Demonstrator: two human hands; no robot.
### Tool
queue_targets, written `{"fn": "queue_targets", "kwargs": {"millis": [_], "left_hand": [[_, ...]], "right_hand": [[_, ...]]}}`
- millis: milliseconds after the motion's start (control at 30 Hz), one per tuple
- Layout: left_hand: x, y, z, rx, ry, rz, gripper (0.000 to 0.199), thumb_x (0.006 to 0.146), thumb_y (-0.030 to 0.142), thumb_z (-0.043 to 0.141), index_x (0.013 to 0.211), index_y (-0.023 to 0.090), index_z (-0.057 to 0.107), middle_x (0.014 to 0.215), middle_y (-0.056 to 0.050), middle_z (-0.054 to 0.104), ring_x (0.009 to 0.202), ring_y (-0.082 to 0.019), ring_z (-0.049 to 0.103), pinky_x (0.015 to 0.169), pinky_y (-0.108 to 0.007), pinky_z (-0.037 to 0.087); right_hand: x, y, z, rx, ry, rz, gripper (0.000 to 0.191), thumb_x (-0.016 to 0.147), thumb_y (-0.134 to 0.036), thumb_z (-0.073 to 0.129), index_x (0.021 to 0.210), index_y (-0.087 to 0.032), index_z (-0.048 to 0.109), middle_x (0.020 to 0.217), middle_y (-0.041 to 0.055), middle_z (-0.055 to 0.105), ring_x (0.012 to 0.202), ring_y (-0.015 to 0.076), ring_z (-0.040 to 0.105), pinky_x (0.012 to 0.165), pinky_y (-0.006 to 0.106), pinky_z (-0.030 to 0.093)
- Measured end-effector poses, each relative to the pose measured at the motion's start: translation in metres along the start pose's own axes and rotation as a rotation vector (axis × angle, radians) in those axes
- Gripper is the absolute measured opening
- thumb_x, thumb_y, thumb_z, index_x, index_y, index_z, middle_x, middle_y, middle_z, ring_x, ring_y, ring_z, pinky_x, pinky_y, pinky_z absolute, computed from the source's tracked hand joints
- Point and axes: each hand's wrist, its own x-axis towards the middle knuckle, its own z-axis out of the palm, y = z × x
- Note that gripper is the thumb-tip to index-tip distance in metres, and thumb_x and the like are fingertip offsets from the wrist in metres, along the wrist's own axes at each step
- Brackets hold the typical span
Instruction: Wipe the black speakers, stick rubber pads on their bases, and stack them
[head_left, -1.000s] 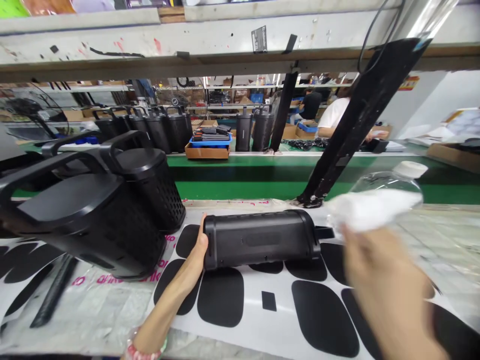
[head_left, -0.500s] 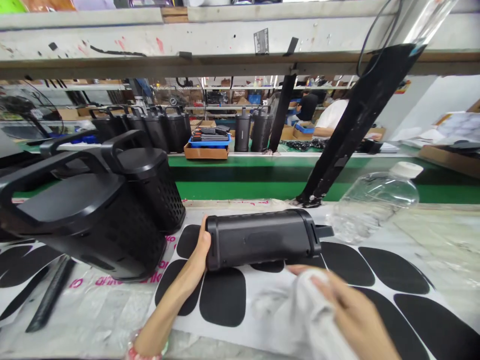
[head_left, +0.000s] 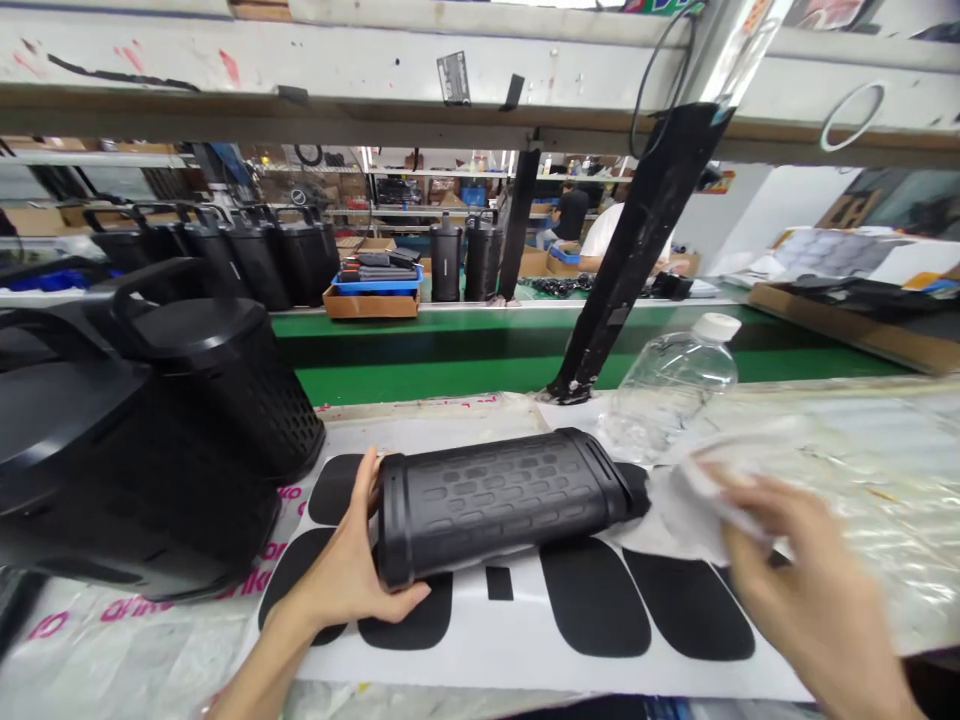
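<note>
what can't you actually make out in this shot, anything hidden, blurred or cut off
- Right hand, head view: motion-blurred, so its grip on the white cloth is unclear.
- Left hand: its palm covers the end of the black speaker.
- Speaker's underside: hidden, facing the sheet of black pads.
- Large black speakers: cut off by the left edge.
- Person in a white top in the background: too small, partly behind the black post.

The speaker point(head_left: 502, 495) lies on its side on the sheet point(head_left: 525, 655) before me, my left hand point(head_left: 341, 570) at its left end. The bottle point(head_left: 667, 390) lies behind to its right, two baskets point(head_left: 150, 440) left.
</note>
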Motion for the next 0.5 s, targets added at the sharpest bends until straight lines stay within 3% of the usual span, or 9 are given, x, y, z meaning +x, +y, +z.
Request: {"fn": "queue_targets", "kwargs": {"millis": [67,133,200,267,333,400,433,500], "left_hand": [[0.002,-0.003,-0.004,0.063,-0.096,-0.043,0.137,0.061,0.031,0.085,0.154,0.022,-0.015,0.157,-0.017,0.029,0.143,-0.037,0.034,0.12,-0.052,0.02],[0.004,0.0,-0.005,0.065,-0.098,-0.069,0.133,0.063,0.029,0.083,0.155,0.021,-0.014,0.154,-0.017,0.037,0.14,-0.036,0.04,0.119,-0.052,0.022],[0.005,0.005,-0.005,0.044,-0.041,-0.069,0.13,0.061,0.027,0.083,0.156,0.021,-0.005,0.151,-0.015,0.041,0.14,-0.036,0.04,0.12,-0.051,0.023],[0.004,0.008,-0.004,0.036,-0.007,-0.056,0.128,0.059,0.026,0.084,0.157,0.021,0.002,0.15,-0.015,0.043,0.142,-0.037,0.037,0.12,-0.05,0.022],[0.004,0.009,-0.004,0.055,-0.009,-0.053,0.126,0.06,0.028,0.083,0.157,0.021,0.003,0.15,-0.015,0.043,0.142,-0.036,0.036,0.12,-0.05,0.023],[0.004,0.007,-0.005,0.101,-0.041,-0.053,0.125,0.062,0.026,0.08,0.157,0.021,-0.001,0.151,-0.015,0.042,0.143,-0.035,0.035,0.119,-0.05,0.024],[0.004,0.007,-0.006,0.131,-0.06,-0.051,0.124,0.063,0.025,0.078,0.157,0.021,-0.003,0.151,-0.015,0.042,0.143,-0.034,0.035,0.119,-0.05,0.025],[0.003,0.005,-0.007,0.184,-0.089,-0.044,0.124,0.064,0.023,0.075,0.156,0.02,-0.007,0.151,-0.015,0.042,0.143,-0.033,0.036,0.119,-0.05,0.027]], "right_hand": [[-0.003,-0.006,0.006,0.016,-0.148,-0.096,0.03,0.09,-0.028,0.041,0.117,-0.03,0.054,0.122,0.0075,0.06,0.109,0.0327,0.063,0.087,0.051,0.056],[-0.006,0.001,0.013,0.025,-0.221,-0.111,0.038,0.092,-0.032,0.041,0.129,-0.028,0.05,0.125,0.008,0.062,0.109,0.0316,0.063,0.087,0.05,0.056],[-0.007,0.014,0.017,-0.045,-0.175,-0.082,0.043,0.09,-0.043,0.045,0.127,-0.023,0.055,0.128,0.0119,0.061,0.114,0.0374,0.059,0.09,0.057,0.052],[-0.007,0.025,0.014,-0.086,-0.191,-0.009,0.045,0.088,-0.049,0.043,0.116,-0.02,0.063,0.119,0.0142,0.066,0.107,0.0405,0.062,0.084,0.058,0.053],[-0.007,0.029,0.004,-0.115,-0.176,0.171,0.044,0.089,-0.047,0.038,0.115,-0.023,0.064,0.1,0.0123,0.071,0.086,0.037,0.068,0.07,0.05,0.056],[-0.005,0.028,-0.01,-0.167,-0.061,0.315,0.045,0.092,-0.044,0.037,0.126,-0.027,0.059,0.09,0.0088,0.072,0.069,0.0324,0.068,0.061,0.043,0.054],[-0.003,0.029,-0.016,-0.198,-0.034,0.319,0.046,0.091,-0.044,0.038,0.13,-0.03,0.057,0.092,0.0077,0.072,0.066,0.0313,0.067,0.059,0.041,0.052],[0.004,0.037,-0.026,-0.25,-0.099,0.228,0.049,0.087,-0.041,0.038,0.131,-0.032,0.058,0.091,0.0065,0.072,0.064,0.031,0.067,0.056,0.039,0.05]]}}
